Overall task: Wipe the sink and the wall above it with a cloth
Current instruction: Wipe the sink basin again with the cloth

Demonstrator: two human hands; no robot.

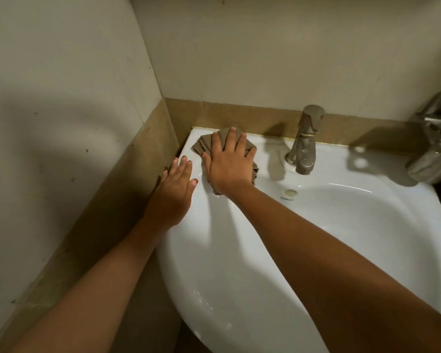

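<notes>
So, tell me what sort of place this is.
Probably a bathroom or washroom: a white sink fitted into the corner of the wall, a metal tap at its back, and the right hand pressing a cloth on the rim.

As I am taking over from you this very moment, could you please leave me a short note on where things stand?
Right hand: flat on the cloth, fingers straight, pressing it onto the sink at its back left corner, left of the tap.
Left hand: open, resting on the sink's left rim beside the cloth, holding nothing.
Done: wiping is under way at that corner; the frame cannot show how much is already wiped.
Left: probably the rest of the rim, the bowl, around the tap, then the wall above.
</notes>
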